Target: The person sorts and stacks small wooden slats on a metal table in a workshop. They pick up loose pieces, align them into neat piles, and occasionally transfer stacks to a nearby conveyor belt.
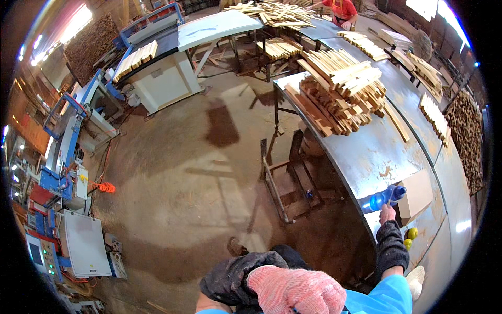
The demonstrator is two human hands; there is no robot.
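Observation:
My right hand (387,213), gloved in pink, reaches out over the metal table with its fingers closed at the side of a blue plastic bottle (379,201). The bottle's dark blue cap points to the right, towards a small cardboard box (417,196). Two yellow-green fruits (412,233) lie beside my right forearm. Close to my body, at the bottom of the view, is my left hand (295,290) in a pink knit glove. Its fingers are curled in, and the inside of the grip is hidden. Dark sleeves cover both forearms.
Stacked wooden strips (345,89) load the table farther along. More strips lie on the far tables, where a person in red (342,10) stands. A metal frame (293,178) stands on the floor beside the table. Blue-and-white machines (86,243) line the left.

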